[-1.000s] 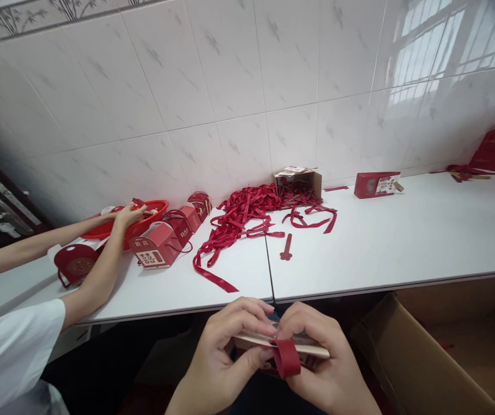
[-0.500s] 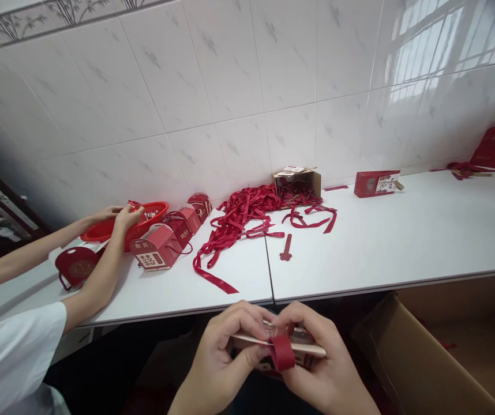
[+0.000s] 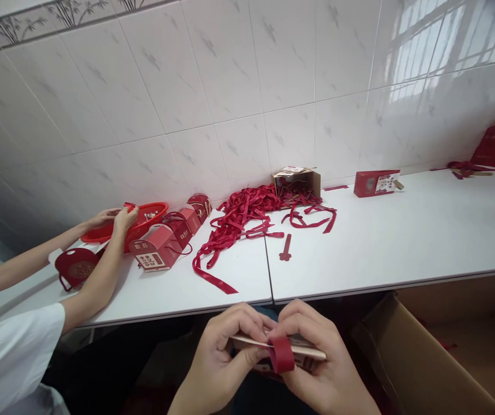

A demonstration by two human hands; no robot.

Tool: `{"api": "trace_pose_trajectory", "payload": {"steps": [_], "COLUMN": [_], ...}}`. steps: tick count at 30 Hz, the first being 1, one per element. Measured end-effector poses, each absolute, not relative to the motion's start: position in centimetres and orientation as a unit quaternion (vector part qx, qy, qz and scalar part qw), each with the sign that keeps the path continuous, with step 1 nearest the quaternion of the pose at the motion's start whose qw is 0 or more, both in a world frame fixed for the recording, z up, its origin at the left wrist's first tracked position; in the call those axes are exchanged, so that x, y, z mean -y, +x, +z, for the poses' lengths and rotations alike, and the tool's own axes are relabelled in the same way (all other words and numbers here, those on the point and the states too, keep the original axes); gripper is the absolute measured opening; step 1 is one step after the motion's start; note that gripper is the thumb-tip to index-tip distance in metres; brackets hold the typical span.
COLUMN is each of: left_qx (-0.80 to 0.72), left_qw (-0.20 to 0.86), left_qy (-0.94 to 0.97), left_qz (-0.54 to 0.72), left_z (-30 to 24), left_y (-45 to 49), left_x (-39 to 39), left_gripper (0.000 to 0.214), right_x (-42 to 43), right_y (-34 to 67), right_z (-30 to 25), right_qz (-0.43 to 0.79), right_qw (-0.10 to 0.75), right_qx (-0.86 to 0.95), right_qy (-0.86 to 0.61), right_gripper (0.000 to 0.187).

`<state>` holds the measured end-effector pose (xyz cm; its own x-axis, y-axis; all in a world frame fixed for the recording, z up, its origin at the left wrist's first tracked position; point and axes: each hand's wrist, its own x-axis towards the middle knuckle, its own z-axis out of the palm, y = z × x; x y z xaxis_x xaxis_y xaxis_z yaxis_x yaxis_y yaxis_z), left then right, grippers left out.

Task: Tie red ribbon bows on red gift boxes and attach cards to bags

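Just below the table's front edge, my left hand (image 3: 234, 349) pinches the left side of a small paper gift box (image 3: 306, 349), seen edge-on. My right hand (image 3: 312, 349) grips its right side, fingers closed at the top edges. A looped red strip (image 3: 282, 354) curls out between my hands at the box's opening. Most of the box is covered by my fingers. On the table ahead lies a red flower-ended paper strip (image 3: 286, 249). Behind it is a heap of red ribbons (image 3: 247, 210).
Along the wall stand red gift boxes (image 3: 154, 249), a cardboard box (image 3: 312, 183) of red strips and a red-and-white box (image 3: 376, 183). At left, a co-worker's hands (image 3: 120, 219) hold a small red item over a red basket (image 3: 147, 227). A large carton (image 3: 429, 357) sits lower right.
My right fingers have shifted slightly left, closer to my left fingertips over the box opening. The co-worker's hands have moved a little left over the basket.
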<state>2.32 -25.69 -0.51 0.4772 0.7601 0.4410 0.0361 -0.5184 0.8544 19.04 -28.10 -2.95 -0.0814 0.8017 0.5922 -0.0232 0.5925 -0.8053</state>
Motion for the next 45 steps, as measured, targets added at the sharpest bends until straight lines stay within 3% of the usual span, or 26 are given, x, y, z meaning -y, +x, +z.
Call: {"api": "trace_pose_trajectory", "payload": {"steps": [3,11,15,18,22,27,30,33,35,40,45], "left_qx": [-0.266,-0.264,-0.275,-0.274,-0.299,-0.325,-0.336,-0.393,-0.421,-0.442,-0.522], "left_qw": [0.419,0.421,0.416,0.406,0.387,0.383,0.343,0.335,0.345,0.346,0.235], "left_qy": [0.749,0.734,0.734,0.748,0.728,0.684,0.632,0.59,0.586,0.604,0.644], "left_qz": [0.439,0.464,0.461,0.447,0.481,0.529,0.608,0.621,0.601,0.566,0.508], "left_z": [-0.5,-0.8,-0.8,-0.3,0.7,0.2,-1.0,-2.1,-2.8,-4.6,-5.5], "left_y": [2.3,2.5,2.5,2.1,1.6,1.7,1.8,1.9,2.1,2.8,1.9], "left_x": [25.7,25.9,25.8,26.2,27.4,26.7,24.8,23.5,23.2,22.7,21.1], "left_gripper": [0.004,0.007,0.007,0.007,0.012,0.014,0.021,0.025,0.03,0.036,0.036], "right_x": [28.0,27.7,27.7,27.9,28.8,29.0,27.6,26.0,25.3,25.1,25.0], "right_y": [18.6,18.2,18.6,19.9,22.0,23.0,23.6,24.3,24.4,23.2,22.7], "right_z": [-2.9,-2.7,-3.2,-3.3,-2.7,-2.9,-4.4,-5.7,-6.1,-6.1,-6.4], "right_qz": [0.284,0.233,0.28,0.354,0.354,0.416,0.448,0.364,0.332,0.378,0.364], "right_qw": [0.639,0.67,0.65,0.581,0.525,0.501,0.596,0.792,0.851,0.825,0.805], "right_qx": [0.644,0.641,0.646,0.664,0.679,0.659,0.513,0.267,0.206,0.255,0.266], "right_qy": [-0.309,-0.292,-0.285,-0.309,-0.371,-0.377,-0.426,-0.412,-0.351,-0.334,-0.385], "right_gripper": [0.003,0.021,0.019,0.006,0.045,0.02,0.022,0.026,0.038,0.049,0.052]}}
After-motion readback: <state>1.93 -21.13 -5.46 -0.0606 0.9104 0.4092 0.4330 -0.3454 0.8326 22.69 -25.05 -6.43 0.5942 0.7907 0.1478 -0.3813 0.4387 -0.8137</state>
